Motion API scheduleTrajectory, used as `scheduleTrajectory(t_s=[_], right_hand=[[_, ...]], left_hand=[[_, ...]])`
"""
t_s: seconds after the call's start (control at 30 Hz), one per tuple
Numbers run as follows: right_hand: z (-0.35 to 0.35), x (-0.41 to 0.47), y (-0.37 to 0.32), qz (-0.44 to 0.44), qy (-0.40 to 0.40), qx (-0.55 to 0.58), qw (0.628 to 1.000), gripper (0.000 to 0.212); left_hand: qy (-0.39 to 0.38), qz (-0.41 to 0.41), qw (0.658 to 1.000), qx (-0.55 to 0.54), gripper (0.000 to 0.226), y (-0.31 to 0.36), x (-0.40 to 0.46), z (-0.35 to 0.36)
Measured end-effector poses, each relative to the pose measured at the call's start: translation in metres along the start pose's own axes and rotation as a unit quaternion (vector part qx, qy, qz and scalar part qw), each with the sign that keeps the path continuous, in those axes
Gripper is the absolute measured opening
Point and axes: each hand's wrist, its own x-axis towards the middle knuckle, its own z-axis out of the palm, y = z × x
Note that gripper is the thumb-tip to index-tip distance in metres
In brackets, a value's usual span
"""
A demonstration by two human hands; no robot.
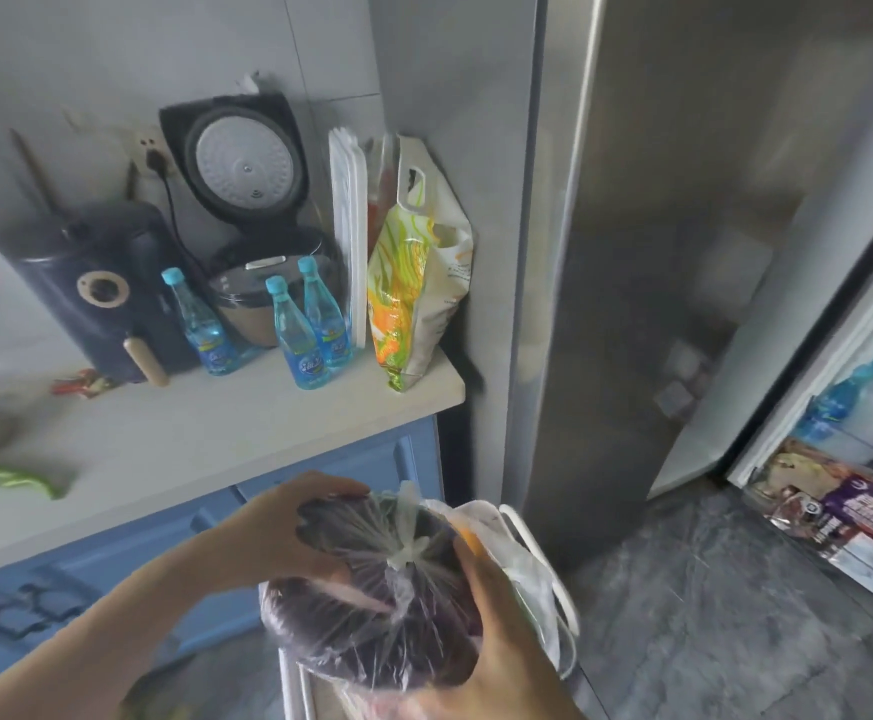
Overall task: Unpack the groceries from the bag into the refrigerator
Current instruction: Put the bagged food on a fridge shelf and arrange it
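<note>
A knotted clear plastic bag of dark purple vegetables [372, 631] is held low in the middle of the view. My left hand [288, 532] grips its upper left side, fingers curled over the top. My right hand [491, 631] grips its right side. Behind it lies the white grocery bag [533, 569] with its handles loose. The refrigerator [657, 252] stands to the right, its steel door swung open. At the far right, a door shelf [767, 459] holds a blue bottle [850, 397] and packets.
A white counter [205, 439] over blue cabinets carries a dark air fryer [101, 293], an open rice cooker [252, 200], three blue-capped bottles [299, 335] and a yellow-green bag [413, 283]. A green vegetable [13, 480] lies at the left. Grey floor spreads at the lower right.
</note>
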Motion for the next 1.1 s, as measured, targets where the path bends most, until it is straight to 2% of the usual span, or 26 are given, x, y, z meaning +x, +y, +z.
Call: scheduleTrajectory(t_s=[0.03, 0.07, 0.1, 0.37, 0.53, 0.73, 0.9, 1.1], right_hand=[[-0.022, 0.0, -0.001, -0.032, -0.011, 0.016, 0.999, 0.11], [-0.039, 0.002, 0.0, -0.058, -0.032, 0.02, 0.998, 0.11], [-0.063, 0.004, 0.003, -0.066, -0.021, 0.021, 0.997, 0.113], [-0.277, -0.001, 0.023, -0.063, 0.052, -0.094, 0.992, 0.121], [-0.399, 0.007, 0.041, -0.06, 0.103, -0.179, 0.977, 0.123], [-0.503, 0.054, 0.056, -0.066, 0.133, -0.219, 0.964, 0.122], [-0.579, 0.122, 0.074, -0.083, 0.145, -0.242, 0.956, 0.118], [-0.66, 0.21, 0.093, -0.087, 0.19, -0.274, 0.939, 0.118]], left_hand=[[0.011, 0.017, 1.0, 0.006, 0.07, 0.018, 0.002, -0.002], [0.02, 0.038, 0.999, 0.016, 0.07, 0.036, 0.004, -0.002], [0.025, 0.062, 0.997, 0.025, 0.071, 0.058, 0.01, 0.0], [-0.018, 0.205, 0.978, -0.032, 0.075, 0.243, 0.093, 0.061], [0.002, 0.314, 0.949, -0.017, 0.074, 0.347, 0.153, 0.101], [0.016, 0.364, 0.931, -0.033, 0.072, 0.426, 0.24, 0.118], [0.044, 0.396, 0.915, -0.06, 0.075, 0.471, 0.335, 0.12], [0.072, 0.434, 0.894, -0.081, 0.066, 0.539, 0.436, 0.107]])
